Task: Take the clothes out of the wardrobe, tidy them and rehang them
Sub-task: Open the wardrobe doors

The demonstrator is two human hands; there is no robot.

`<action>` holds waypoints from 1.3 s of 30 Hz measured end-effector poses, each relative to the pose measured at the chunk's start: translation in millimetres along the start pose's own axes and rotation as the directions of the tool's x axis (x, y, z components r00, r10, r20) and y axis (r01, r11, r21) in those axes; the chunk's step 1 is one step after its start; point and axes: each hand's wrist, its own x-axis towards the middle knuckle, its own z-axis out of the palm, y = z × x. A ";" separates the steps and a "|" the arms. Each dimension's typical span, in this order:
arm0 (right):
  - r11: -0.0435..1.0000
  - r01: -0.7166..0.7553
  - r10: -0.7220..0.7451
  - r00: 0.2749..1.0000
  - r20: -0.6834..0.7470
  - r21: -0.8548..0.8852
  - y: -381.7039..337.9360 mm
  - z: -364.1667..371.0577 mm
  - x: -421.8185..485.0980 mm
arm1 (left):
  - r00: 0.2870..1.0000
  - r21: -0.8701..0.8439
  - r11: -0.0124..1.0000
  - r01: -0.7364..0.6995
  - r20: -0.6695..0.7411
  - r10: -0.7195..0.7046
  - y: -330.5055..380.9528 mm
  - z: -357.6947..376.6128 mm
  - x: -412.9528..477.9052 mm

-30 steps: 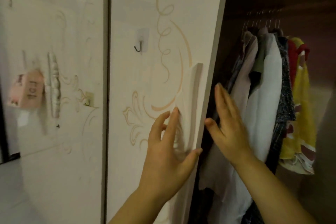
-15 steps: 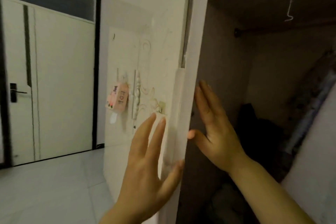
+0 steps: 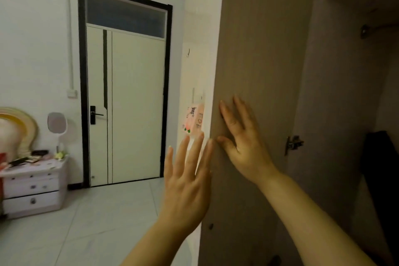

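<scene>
Head: upright wardrobe door, edge-on.

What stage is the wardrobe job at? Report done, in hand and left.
Done: the wardrobe door stands swung wide open.
In hand: the right hand lies flat on the door's inner face, and the left hand is open at its edge; neither holds anything.
Left: nearly everything. No garment is out; only a dark item shows inside, too dim to identify. Taking out, tidying and rehanging remain.

A closed cream room door with a black frame stands at the left. A white drawer chest beside it carries a small round mirror.
</scene>
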 end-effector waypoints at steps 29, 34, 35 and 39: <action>0.936 -0.130 0.187 0.971 0.150 -0.326 51.7 81.5 21.7 | 0.980 0.314 0.949 -0.003 0.190 -0.059 -84.8 67.2 16.6; 0.933 -0.141 0.175 0.982 0.075 -0.331 55.2 50.9 8.9 | 0.997 0.222 0.975 0.020 0.069 -0.036 -56.0 65.4 14.2; 0.923 -0.162 0.195 0.979 0.061 -0.348 57.7 43.6 4.9 | 0.999 0.192 0.981 0.003 0.043 -0.011 -48.0 66.4 14.1; 0.848 -0.242 0.309 0.949 0.070 -0.471 73.4 9.6 -14.1 | 0.993 -0.004 0.993 -0.116 -0.023 0.116 -9.2 75.4 16.2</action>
